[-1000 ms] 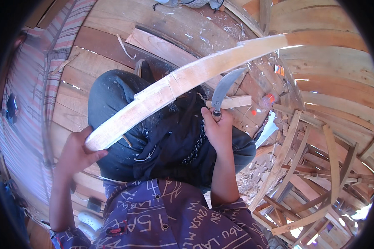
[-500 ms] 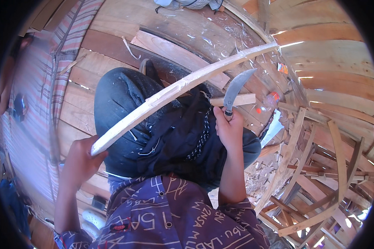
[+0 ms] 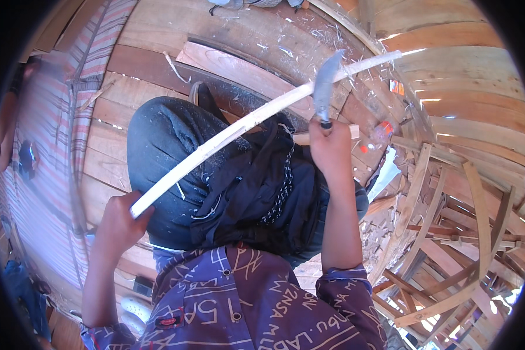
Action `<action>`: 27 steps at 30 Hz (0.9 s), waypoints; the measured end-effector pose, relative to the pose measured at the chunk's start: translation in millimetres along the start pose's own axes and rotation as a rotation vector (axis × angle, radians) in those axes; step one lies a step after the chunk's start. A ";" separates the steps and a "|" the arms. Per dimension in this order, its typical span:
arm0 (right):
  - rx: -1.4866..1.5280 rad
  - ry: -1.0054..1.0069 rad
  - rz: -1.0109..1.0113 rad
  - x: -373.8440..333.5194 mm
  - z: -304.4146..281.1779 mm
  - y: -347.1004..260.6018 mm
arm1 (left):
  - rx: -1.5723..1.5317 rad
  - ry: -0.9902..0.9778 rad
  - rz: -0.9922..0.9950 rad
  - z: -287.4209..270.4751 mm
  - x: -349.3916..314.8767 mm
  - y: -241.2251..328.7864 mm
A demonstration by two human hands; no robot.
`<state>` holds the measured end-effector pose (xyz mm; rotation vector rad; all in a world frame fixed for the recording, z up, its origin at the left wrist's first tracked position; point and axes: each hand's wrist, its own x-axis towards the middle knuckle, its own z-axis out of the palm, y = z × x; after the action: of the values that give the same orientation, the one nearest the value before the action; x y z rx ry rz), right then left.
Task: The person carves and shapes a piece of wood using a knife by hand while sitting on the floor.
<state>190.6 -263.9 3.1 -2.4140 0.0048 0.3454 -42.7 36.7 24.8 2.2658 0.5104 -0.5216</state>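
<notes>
A long, pale strip of wood [image 3: 239, 124], slightly curved and whittled, slants across my lap from lower left to upper right. My left hand [image 3: 120, 221] is closed round its near end, by my left knee. In my right hand [image 3: 331, 146] is a knife [image 3: 325, 87] with a broad curved blade, gripped by its handle, which my fingers mostly hide. The blade points up and overlaps the strip toward its far end; whether it touches the wood I cannot tell. Dark cloth [image 3: 256, 181] with a patterned cord lies over my lap, and wood flecks dot my trousers.
A flat board [image 3: 239, 67] lies on the plank floor beyond my legs, among shavings. To the right are a clear plastic bottle [image 3: 382, 132] and a wooden frame [image 3: 479, 216] of curved pieces. Striped cloth [image 3: 52, 140] covers the left side, where part of another person [image 3: 6, 128] shows.
My right hand with the knife has moved up and away from me, bringing the blade across the strip. The strip has tilted slightly, its far end shifting right.
</notes>
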 end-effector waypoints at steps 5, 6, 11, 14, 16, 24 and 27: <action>-0.038 -0.167 -0.093 -22.2 30.9 -13.7 | -0.014 -0.023 0.003 -2.9 7.6 0.2; -0.025 -0.175 -0.097 -21.0 31.0 -16.2 | 0.007 -0.018 0.008 -1.9 6.5 -2.2; -0.023 -0.026 0.063 20.6 -11.6 -6.6 | -0.001 -0.082 -0.022 -7.8 11.0 3.1; 0.011 0.012 -0.043 15.8 6.4 2.0 | -0.004 -0.058 0.013 -4.7 12.3 3.8; -0.015 -0.010 -0.075 11.4 11.7 -4.6 | -0.019 -0.010 0.031 0.0 8.7 -4.8; -0.068 -0.043 -0.005 35.8 -28.9 -9.2 | -0.008 -0.043 0.032 1.8 12.2 -5.4; -0.027 -0.085 -0.147 18.5 6.3 -3.9 | -0.038 -0.061 -0.021 -0.5 11.3 -4.5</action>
<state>207.2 -255.2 -3.5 -2.4072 -0.2152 0.3815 -35.3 42.2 16.8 2.2034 0.5100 -0.5854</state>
